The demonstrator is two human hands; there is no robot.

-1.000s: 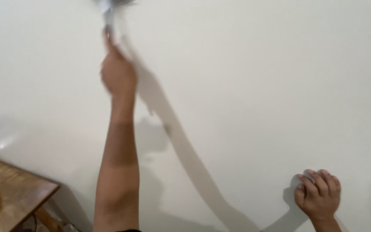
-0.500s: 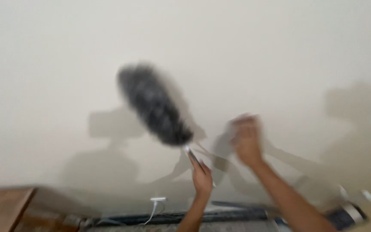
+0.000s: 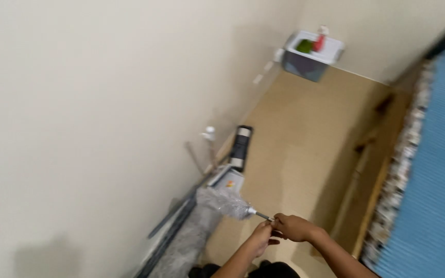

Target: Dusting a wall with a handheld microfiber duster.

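Grey and fluffy, the duster sits low in the frame, just left of centre, its thin handle pinched between both hands. The left hand is curled shut on the handle end, and the right hand grips it just beside. Beyond lie the tan floor, a cream wall, a grey bin at the top, and a blue bed on the right.

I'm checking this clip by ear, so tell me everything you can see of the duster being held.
The duster has a fluffy grey head, looking like soft synthetic fibres, on a thin metal-looking stem with a dark collar. It lies nearly level, head pointing toward the cream wall, low over the tan floor. The left hand and right hand both pinch the stem's end. The picture is blurred, so finer detail is unclear.
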